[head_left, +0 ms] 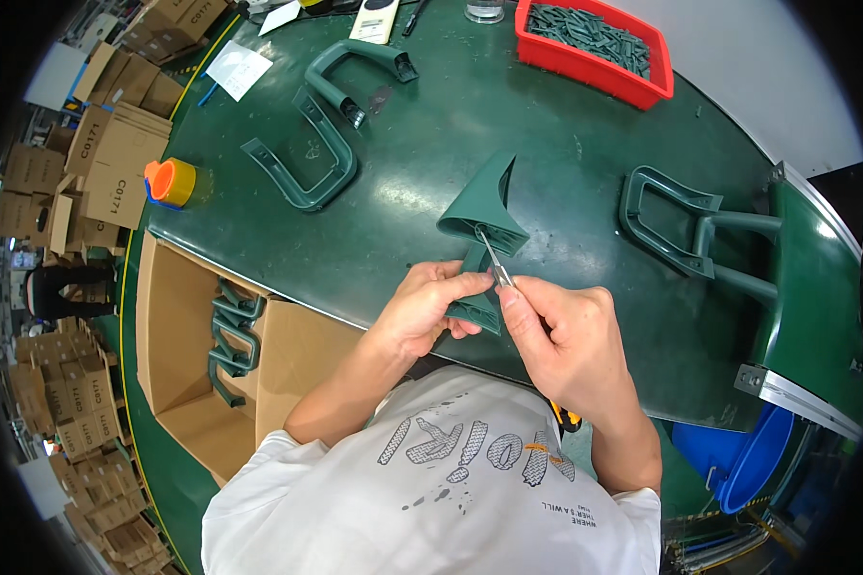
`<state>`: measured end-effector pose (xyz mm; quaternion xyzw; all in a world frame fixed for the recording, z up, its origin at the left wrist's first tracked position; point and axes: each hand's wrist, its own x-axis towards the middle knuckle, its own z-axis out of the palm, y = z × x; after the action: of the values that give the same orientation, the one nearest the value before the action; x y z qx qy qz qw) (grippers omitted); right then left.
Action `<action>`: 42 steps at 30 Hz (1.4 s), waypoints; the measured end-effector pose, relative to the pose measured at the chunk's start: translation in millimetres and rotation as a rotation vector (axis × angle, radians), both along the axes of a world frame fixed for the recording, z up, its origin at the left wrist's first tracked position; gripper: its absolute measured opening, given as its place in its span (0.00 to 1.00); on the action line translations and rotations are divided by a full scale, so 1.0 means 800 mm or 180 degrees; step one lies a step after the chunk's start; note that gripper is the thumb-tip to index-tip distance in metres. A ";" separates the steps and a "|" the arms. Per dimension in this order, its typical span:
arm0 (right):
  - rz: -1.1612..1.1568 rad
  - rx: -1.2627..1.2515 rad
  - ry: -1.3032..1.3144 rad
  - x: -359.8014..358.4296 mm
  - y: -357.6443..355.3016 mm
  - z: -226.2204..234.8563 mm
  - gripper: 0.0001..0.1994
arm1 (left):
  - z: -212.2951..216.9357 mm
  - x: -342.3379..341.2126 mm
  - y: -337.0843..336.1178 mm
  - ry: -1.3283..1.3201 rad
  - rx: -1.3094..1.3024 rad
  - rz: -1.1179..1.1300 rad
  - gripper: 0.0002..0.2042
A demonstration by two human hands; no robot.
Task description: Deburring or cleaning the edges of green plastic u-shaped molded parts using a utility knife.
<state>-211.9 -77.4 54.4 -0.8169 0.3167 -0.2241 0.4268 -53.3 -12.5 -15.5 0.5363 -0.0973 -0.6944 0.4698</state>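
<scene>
The green part sits on the desk right in front of both hands. Its long side runs up and away from the person, from the fingers toward the far edge. The left hand is curled shut around its near end and holds it steady. The right hand pinches a thin metal tool, fingers tight together. The tool points up and left into the part's middle. Both hands are just as near.
</scene>
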 end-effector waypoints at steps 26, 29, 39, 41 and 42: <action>0.0017 0.0211 -0.0167 -0.020 0.025 -0.020 0.07 | -0.009 0.014 0.003 0.1020 -0.0036 0.0689 0.15; -0.0285 0.0376 -0.0421 -0.022 0.029 -0.031 0.06 | -0.006 0.016 0.008 -0.0494 -0.0518 0.0706 0.15; -0.1609 0.1446 -0.0718 -0.064 0.038 -0.089 0.12 | 0.009 0.070 0.040 -0.4261 -0.0611 0.0745 0.15; -0.1762 0.1380 -0.0728 -0.063 0.039 -0.096 0.13 | -0.022 0.079 0.050 -0.3402 -0.1263 0.1639 0.18; -0.1912 0.1464 -0.0742 -0.064 0.037 -0.103 0.13 | 0.004 0.074 0.052 -0.1579 -0.0786 0.1790 0.20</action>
<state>-263.1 -47.4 -28.1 -0.5400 0.5330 -0.3534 0.5472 6.0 28.8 -11.9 0.6329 -0.1400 -0.3710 0.6650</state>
